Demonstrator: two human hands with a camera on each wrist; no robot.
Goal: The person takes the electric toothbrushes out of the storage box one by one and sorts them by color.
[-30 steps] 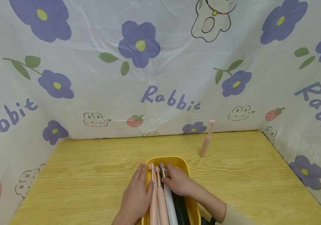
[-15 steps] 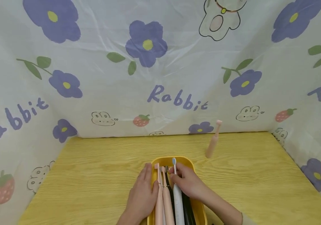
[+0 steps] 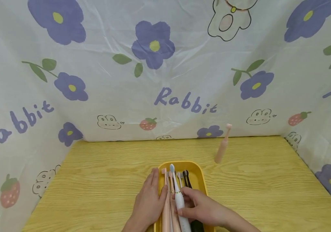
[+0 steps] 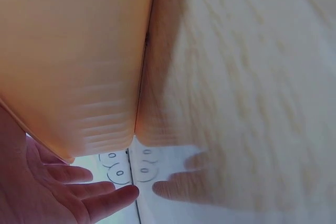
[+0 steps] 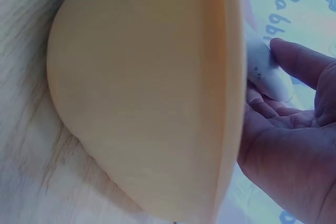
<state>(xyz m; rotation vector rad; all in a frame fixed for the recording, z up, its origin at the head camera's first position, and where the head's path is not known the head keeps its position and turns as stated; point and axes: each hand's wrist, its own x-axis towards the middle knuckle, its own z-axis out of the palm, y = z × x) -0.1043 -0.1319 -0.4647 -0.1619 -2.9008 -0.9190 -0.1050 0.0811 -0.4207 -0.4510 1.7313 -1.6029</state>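
Observation:
A white electric toothbrush (image 3: 180,200) with a pale blue head is held in my right hand (image 3: 204,208), thumb on its near side, above the yellow tray (image 3: 199,177). In the right wrist view its handle (image 5: 268,72) shows beyond the tray wall. My left hand (image 3: 148,203) rests along the tray's left rim with fingers straight and thumb over the inside. Beside that thumb lies a pink electric toothbrush (image 3: 166,209). In the left wrist view my fingers (image 4: 113,203) extend past the tray's outer wall (image 4: 79,77). Other toothbrushes are partly hidden beneath the white one.
Inside the tray, on the right, lie black toothbrushes (image 3: 188,180) and a grey-headed one (image 3: 179,177). A pink electric toothbrush (image 3: 222,149) stands upright on the wood-grain table (image 3: 110,167), behind and right of the tray. Patterned cloth (image 3: 125,83) rises along the back and sides.
My right hand has lifted the white toothbrush up from among the others and moved it nearer and to the left, uncovering black toothbrush heads. My left hand stays at the rim. The view has turned slightly left.

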